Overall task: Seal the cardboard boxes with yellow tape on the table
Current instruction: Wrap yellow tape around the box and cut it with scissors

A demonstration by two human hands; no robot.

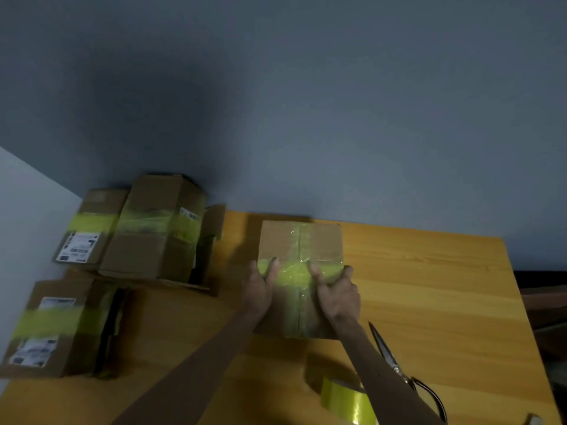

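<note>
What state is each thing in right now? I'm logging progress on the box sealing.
Brown cardboard box under the hands: flaps closed, yellow tape strip across its top.
Left hand: pressing flat on the tape.
Right hand: pressing on the tape, thumb on top.
Yellow tape roll: lying on the table, unheld.
Metal scissors: lying on the table, blades closed.
Three cardboard boxes at left: banded with yellow tape.
Wooden table: carrying everything.

Single head view, looking forward-down, close over table [429,286]; wall [306,102] fills upper half.
</note>
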